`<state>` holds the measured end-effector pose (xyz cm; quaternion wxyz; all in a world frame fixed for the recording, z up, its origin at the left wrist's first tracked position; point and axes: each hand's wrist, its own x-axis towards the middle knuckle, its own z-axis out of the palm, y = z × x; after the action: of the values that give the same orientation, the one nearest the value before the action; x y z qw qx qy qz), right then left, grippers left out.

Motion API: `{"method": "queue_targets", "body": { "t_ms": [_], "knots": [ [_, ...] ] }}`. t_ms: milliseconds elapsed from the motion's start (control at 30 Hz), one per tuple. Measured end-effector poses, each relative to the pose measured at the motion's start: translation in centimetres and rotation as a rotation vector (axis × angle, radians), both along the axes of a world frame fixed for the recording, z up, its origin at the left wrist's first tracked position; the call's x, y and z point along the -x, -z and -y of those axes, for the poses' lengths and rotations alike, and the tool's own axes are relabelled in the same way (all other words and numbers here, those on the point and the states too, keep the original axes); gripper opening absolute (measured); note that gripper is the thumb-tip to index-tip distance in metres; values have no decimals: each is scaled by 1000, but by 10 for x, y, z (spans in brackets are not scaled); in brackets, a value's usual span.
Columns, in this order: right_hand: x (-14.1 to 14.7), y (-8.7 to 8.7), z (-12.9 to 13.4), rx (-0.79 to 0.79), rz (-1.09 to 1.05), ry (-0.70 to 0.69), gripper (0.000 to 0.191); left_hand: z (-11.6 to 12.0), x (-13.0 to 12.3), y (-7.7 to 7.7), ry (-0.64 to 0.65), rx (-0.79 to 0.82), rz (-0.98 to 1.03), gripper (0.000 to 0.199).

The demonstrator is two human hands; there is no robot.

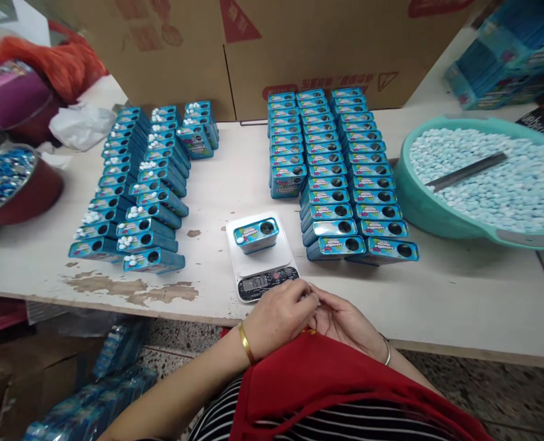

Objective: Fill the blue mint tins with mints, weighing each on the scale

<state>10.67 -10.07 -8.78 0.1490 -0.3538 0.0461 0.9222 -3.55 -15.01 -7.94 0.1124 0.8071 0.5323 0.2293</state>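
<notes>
At the table's front edge, my left hand (283,311) is closed, its fingers curled in against my right hand. My right hand (348,323) is cupped, palm partly up, with its fingertips meeting the left ones. Whatever lies between them is hidden. Just beyond my hands is a white digital scale (261,264) with a lit display. On its plate a blue candy tin (256,236) stands upright, with a round opening in its top. To the right stand rows of similar tins (336,246) with dark openings. Tins on the left (155,260) have white candies on their tops.
A turquoise basin (437,211) of pale candies stands right, a dark flat bar (467,171) lying in it. At left is a red bowl (42,190) of shiny blue-and-silver pieces. A large cardboard box (290,55) blocks the back. Packed tins (497,67) are stacked back right.
</notes>
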Motion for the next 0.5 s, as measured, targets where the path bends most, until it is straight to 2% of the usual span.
{"method": "queue_targets", "body": {
  "t_ms": [67, 167, 200, 267, 333, 400, 500],
  "knots": [
    [5, -3, -4, -26, 19, -16, 18, -2, 17, -9, -67, -100, 105, 11],
    [13, -5, -9, -100, 76, -51, 21, -8, 54, -23, -345, -265, 182, 21],
    [16, -6, -10, -117, 83, -67, 22, -11, 66, -26, -430, -278, 170, 22],
    [22, -6, -11, -139, 74, -96, 24, -16, 86, -30, -520, -229, 113, 22],
    [30, -7, -13, -161, 55, -114, 25, -20, 96, -33, -532, -143, 85, 15],
    [38, -10, -16, -182, 36, -121, 26, -21, 95, -36, -518, -112, 128, 9],
    [50, -16, -21, -186, -13, -95, 31, -19, 82, -44, -395, -116, 166, 11]
  ]
}}
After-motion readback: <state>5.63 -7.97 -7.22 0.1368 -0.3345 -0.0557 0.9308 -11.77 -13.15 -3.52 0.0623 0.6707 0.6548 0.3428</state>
